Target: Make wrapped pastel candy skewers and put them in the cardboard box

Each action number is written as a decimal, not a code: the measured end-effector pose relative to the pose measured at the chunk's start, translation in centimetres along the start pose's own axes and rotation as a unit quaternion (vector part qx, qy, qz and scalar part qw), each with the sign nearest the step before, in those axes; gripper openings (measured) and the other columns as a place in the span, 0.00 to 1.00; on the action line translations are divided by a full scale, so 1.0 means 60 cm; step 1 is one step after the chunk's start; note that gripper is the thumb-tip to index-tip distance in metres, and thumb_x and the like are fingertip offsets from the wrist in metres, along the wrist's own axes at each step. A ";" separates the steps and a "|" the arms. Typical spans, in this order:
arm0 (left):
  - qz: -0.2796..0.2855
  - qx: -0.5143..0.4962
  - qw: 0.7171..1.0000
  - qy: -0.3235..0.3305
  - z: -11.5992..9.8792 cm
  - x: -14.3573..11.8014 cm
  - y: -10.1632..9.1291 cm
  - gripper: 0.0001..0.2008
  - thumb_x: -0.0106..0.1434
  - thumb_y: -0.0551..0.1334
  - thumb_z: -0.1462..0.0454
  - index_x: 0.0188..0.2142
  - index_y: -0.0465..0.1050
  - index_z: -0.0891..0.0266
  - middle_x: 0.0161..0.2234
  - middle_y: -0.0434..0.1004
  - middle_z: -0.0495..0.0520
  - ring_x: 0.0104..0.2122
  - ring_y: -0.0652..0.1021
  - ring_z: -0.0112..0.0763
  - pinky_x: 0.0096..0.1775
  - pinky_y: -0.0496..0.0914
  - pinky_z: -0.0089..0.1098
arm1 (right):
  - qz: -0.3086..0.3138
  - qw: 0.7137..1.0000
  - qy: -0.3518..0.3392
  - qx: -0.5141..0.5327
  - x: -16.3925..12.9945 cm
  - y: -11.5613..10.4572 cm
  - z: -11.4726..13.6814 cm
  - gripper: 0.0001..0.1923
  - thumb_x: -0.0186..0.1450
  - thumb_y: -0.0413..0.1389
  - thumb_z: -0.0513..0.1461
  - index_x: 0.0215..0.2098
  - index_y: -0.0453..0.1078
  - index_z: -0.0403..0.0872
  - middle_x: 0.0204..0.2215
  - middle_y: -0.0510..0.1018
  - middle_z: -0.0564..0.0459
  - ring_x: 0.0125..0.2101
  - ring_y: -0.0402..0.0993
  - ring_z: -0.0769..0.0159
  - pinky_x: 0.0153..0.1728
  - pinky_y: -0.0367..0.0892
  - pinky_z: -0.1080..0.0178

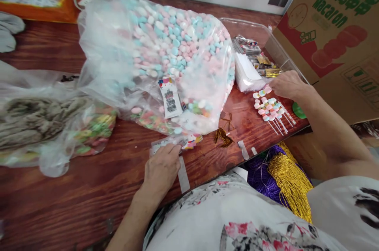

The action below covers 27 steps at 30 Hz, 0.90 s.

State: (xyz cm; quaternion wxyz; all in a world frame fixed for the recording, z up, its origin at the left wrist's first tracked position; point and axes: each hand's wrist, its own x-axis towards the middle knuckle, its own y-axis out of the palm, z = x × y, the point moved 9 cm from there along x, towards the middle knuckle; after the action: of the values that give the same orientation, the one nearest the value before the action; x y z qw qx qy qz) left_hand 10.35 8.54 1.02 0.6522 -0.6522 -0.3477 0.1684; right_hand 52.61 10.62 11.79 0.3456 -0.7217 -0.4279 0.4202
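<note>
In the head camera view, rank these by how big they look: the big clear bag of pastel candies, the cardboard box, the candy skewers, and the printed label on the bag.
1. Bag of pastel candies
2. Cardboard box, cut off by the frame, so unsure against the bag
3. Candy skewers
4. Printed label, close to the skewers in size

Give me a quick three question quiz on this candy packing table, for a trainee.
1. True or false: the left hand rests on a small packet at the table edge.
2. What lies just below the right hand? A. candy skewers B. scissors C. a cup
3. What colours are the candies in the big bag?

Key: 1 true. 2 A. 3 pink, blue and white.
</note>
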 end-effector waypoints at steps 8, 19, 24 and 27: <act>-0.125 -0.150 0.981 -0.017 0.036 -0.021 -0.012 0.07 0.65 0.59 0.65 0.33 0.76 0.62 0.32 0.79 0.53 0.34 0.78 0.35 0.38 0.72 0.34 | -0.225 0.947 -0.044 0.226 -0.125 0.083 0.074 0.13 0.66 0.52 0.40 0.34 0.80 0.47 0.31 0.83 0.49 0.30 0.77 0.64 0.32 0.64 0.65; -0.168 -0.238 0.948 0.125 -0.084 0.016 -0.126 0.05 0.60 0.64 0.69 0.36 0.77 0.59 0.54 0.74 0.61 0.54 0.72 0.46 0.52 0.71 0.51 | -0.361 0.739 -0.138 0.552 -0.224 0.132 0.225 0.07 0.65 0.58 0.37 0.39 0.78 0.50 0.30 0.82 0.53 0.30 0.77 0.65 0.34 0.71 0.62; -0.164 -0.306 0.923 0.166 -0.126 0.029 -0.136 0.05 0.62 0.62 0.71 0.35 0.76 0.62 0.59 0.67 0.65 0.56 0.72 0.44 0.54 0.70 0.50 | -0.324 0.684 -0.200 0.623 -0.221 0.125 0.304 0.09 0.65 0.58 0.36 0.40 0.79 0.52 0.22 0.76 0.56 0.22 0.67 0.69 0.25 0.64 0.65; -0.158 -0.325 0.922 0.135 -0.113 0.021 -0.118 0.05 0.63 0.62 0.70 0.37 0.76 0.62 0.57 0.70 0.66 0.54 0.73 0.42 0.52 0.72 0.47 | -0.321 0.664 -0.221 0.638 -0.219 0.114 0.333 0.11 0.64 0.58 0.34 0.40 0.79 0.54 0.21 0.74 0.57 0.22 0.66 0.70 0.24 0.61 0.65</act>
State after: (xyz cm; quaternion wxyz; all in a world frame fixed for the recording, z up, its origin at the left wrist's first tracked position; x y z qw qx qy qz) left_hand 14.15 3.78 8.83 0.4630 -0.7819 -0.3900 -0.1489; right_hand 33.14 -1.23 1.83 0.7303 -0.0281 -0.3238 0.6009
